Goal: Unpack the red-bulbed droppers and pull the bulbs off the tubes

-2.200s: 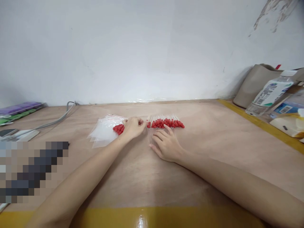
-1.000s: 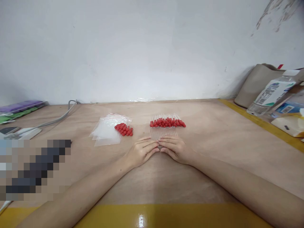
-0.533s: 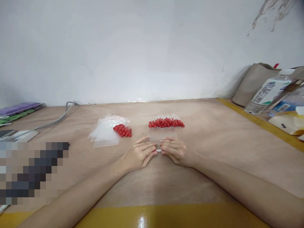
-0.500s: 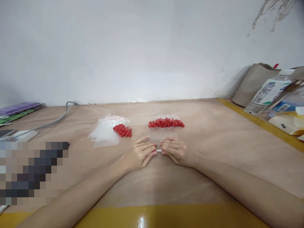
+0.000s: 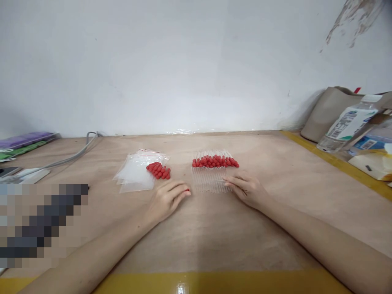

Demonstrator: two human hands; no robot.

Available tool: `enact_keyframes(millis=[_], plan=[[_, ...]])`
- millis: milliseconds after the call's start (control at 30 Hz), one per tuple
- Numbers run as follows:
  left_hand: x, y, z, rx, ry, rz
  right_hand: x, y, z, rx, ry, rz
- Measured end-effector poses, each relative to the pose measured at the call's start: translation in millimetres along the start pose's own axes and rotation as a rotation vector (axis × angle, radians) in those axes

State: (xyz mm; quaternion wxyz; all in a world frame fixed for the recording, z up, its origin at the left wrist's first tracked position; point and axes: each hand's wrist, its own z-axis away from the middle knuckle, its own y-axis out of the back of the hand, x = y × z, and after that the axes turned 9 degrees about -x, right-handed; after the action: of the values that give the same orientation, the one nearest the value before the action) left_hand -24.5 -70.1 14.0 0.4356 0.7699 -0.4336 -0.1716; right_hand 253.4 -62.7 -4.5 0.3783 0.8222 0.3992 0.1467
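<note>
While our left hand (image 5: 168, 198) pinches a small red bulb (image 5: 188, 190) between thumb and fingers, our right hand (image 5: 250, 190) has its fingertips together on a thin clear tube (image 5: 219, 180) by the row of clear tubes (image 5: 206, 182). Behind that row we see a line of red bulbs (image 5: 212, 161), and a red pile (image 5: 158, 170) lies partly on plastic bags (image 5: 134, 175).

White wall (image 5: 159, 65) at 12 o'clock, stain (image 5: 359, 22) at 2; brown table (image 5: 284, 171) toward 6, yellow strips (image 5: 232, 283) at 3 and 6.
</note>
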Motion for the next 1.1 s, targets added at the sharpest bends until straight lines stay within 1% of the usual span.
enact_keyframes(millis=[67,100,133,200,267,333,367,433,500,633,733,800,867,1100], plan=[[-13.1,10.0,-3.8,0.039,0.129,0.009,2.9,-0.8,-1.8,-0.004,-0.057,0.022],[-22.1,16.6,-7.3,0.047,0.216,0.008,1.7,-1.6,-4.0,-0.017,-0.071,0.014],[-32.7,24.2,-11.5,0.052,0.313,0.000,-1.1,-2.4,-7.3,-0.031,-0.083,-0.007],[-57.8,41.0,-20.2,0.130,0.536,0.003,-10.3,-4.2,-16.7,-0.053,-0.105,-0.059],[-84.9,56.3,-26.5,0.129,0.732,0.043,-21.1,-6.7,-29.6,-0.046,-0.113,-0.109],[-110.0,65.7,-28.2,0.030,0.840,0.106,-30.7,-11.3,-44.5,0.006,-0.093,-0.129],[-120.7,67.4,-27.3,0.014,0.887,0.121,-34.4,-14.6,-52.0,0.033,-0.075,-0.118],[-137.8,64.9,-22.5,0.012,0.911,0.148,-39.5,-23.3,-66.0,0.074,-0.043,-0.054],[-148.9,57.7,-16.1,-0.024,0.911,0.166,-42.0,-34.2,-77.1,0.049,-0.026,0.032],[-157.3,46.7,-6.5,-0.154,0.913,0.239,-44.4,-57.6,-87.1,-0.138,-0.054,0.146],[-157.6,48.2,-5.0,-0.184,0.897,0.267,-48.4,-69.1,-86.6,-0.283,-0.079,0.185],[-156.6,51.4,-5.7,-0.182,0.898,0.255,-52.7,-71.7,-85.2,-0.334,-0.088,0.200],[-154.9,53.7,-6.8,-0.176,0.903,0.228,-57.4,-70.9,-84.1,-0.358,-0.114,0.192],[-149.5,49.8,-8.1,-0.220,0.841,0.134,-66.7,-61.0,-84.6,-0.425,-0.208,0.047]])
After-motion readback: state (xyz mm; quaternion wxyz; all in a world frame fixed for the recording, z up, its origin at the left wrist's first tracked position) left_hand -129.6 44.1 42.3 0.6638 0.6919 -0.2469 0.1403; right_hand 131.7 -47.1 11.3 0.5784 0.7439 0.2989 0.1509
